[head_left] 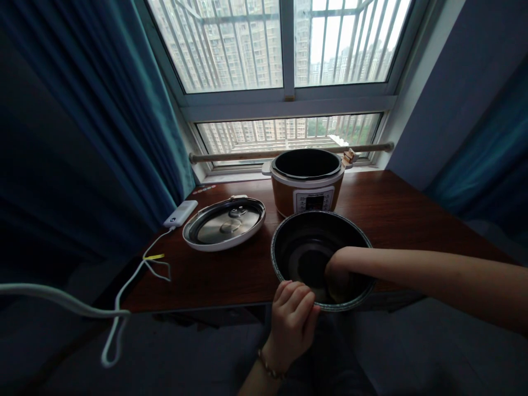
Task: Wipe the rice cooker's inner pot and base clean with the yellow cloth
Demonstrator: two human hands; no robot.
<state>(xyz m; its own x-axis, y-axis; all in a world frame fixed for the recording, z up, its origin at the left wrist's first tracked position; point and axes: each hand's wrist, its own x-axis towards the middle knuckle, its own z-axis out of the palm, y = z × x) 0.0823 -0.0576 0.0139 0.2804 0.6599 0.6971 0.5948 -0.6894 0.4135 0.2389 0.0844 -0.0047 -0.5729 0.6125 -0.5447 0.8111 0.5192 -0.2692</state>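
A dark round inner pot [307, 258] is tilted toward me at the table's front edge. My left hand [292, 311] has its fingers wrapped over the near rim of this pot. From the right, my right hand [339, 275] reaches down inside it; the fingers are in shadow, and I cannot make out whether they hold anything. Just behind stands the brown and white electric pressure cooker [284, 192], its top uncovered. To the left, its detached lid [225, 225] lies with the metal inner side up.
A white power bank [180, 213] with a pale cable [138, 269] lies at the table's left edge; the cable hangs toward me. Behind the brown table [396, 206] are a wooden rail [239, 156] and a barred window. Blue curtains [124, 110] hang at both sides.
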